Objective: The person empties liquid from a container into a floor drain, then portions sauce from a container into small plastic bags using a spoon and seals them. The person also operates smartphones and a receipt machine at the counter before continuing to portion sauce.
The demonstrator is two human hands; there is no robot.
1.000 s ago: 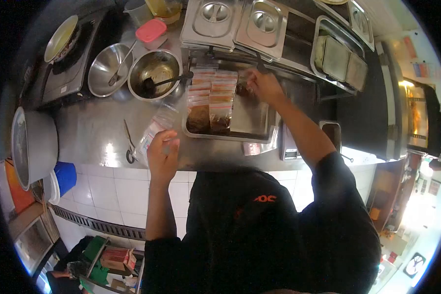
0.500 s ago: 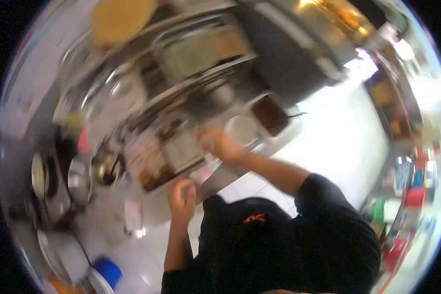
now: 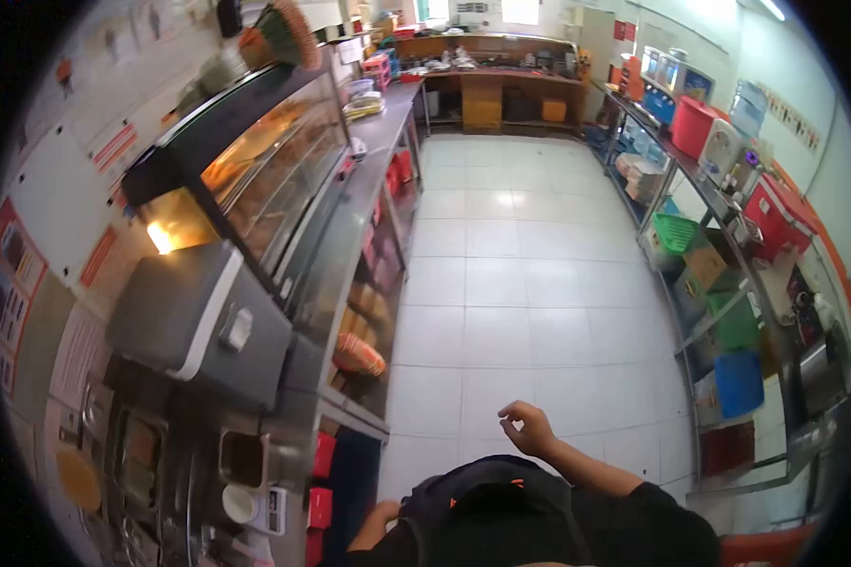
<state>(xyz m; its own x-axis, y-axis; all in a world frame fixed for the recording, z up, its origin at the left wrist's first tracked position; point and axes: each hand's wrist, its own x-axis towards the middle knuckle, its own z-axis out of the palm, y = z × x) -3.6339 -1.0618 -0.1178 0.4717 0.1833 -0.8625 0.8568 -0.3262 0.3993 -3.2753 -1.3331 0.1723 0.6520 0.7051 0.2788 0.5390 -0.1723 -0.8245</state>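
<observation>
Over the white tiled floor (image 3: 501, 331), my right hand (image 3: 528, 428) reaches out in front of my body. Its fingers are loosely curved and apart, and nothing shows in them. Low at my left side is my left hand (image 3: 380, 518), partly covered at the front of my dark clothing; its fingers cannot be made out. The steel counter (image 3: 303, 387) stands to the left of that hand. On it are a white round container (image 3: 240, 505), a small white scale-like device (image 3: 275, 510) and a brown-filled metal pan (image 3: 243, 457).
A grey cool box (image 3: 175, 312) and a lit glass food warmer (image 3: 274, 170) line the left side. Red boxes (image 3: 320, 507) sit under the counter. Along the right run metal shelves with a green basket (image 3: 674, 232) and a blue bin (image 3: 738, 386). A wooden counter (image 3: 482, 99) closes the far end.
My view has swung from the counter with its pans to the aisle. My right hand has left the counter and is over the floor; my left hand is lower at my side.
</observation>
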